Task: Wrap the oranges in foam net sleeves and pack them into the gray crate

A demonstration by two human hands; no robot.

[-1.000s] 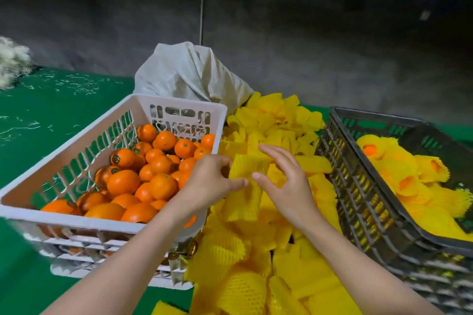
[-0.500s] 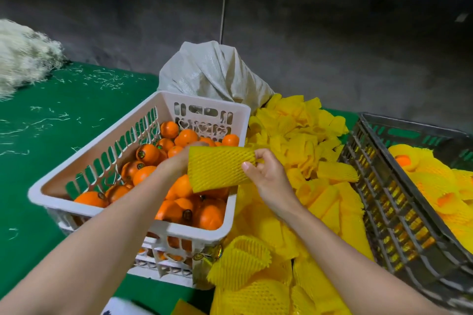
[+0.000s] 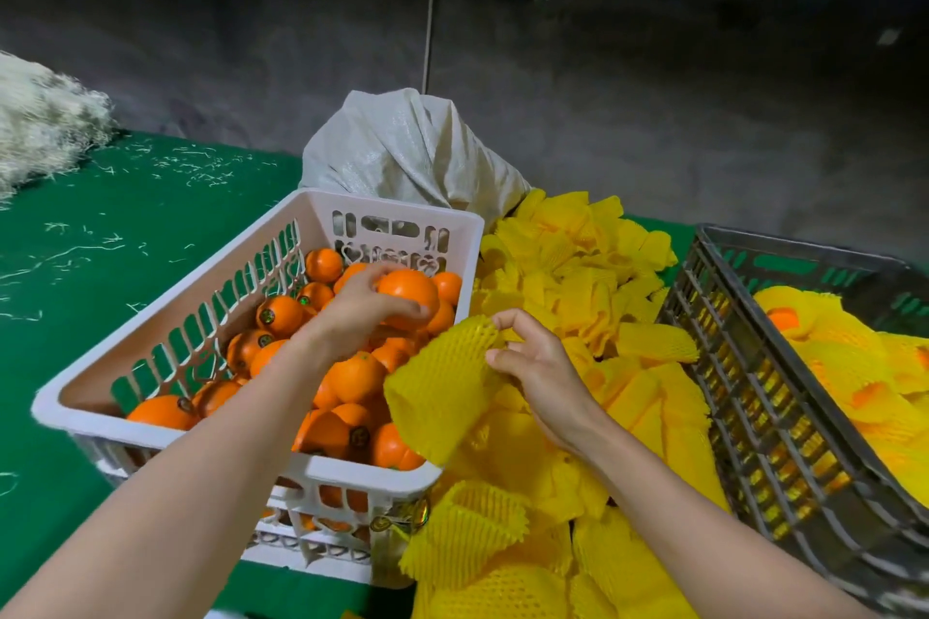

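Left hand [image 3: 362, 312] grips one orange [image 3: 408, 297], with the fingers curled over its top, at the far end of the white basket [image 3: 151, 432], just above the loose fruit. Right hand [image 3: 533, 362] pinches the upper edge of a yellow foam net sleeve [image 3: 442, 387] between thumb and fingertips. The sleeve hangs slack beside the basket's near right corner.

Head view, change noted: half a second ago both hands held this sleeve stretched above the basket. Now the left has released it and taken fruit, leaving the right as sole holder. Judgement: sleeve selection is done and the fetch of an orange is under way; wrapping proper has not yet begun.

Gray crate [image 3: 729, 367] stands at the right, well apart from the held orange, with sleeved oranges [image 3: 829, 357] already inside (count not determinable). Pile of spare sleeves [image 3: 578, 276] lies between basket and crate. Pale woven sack [image 3: 412, 151] sits behind them, at the far edge of the green table [image 3: 125, 226].
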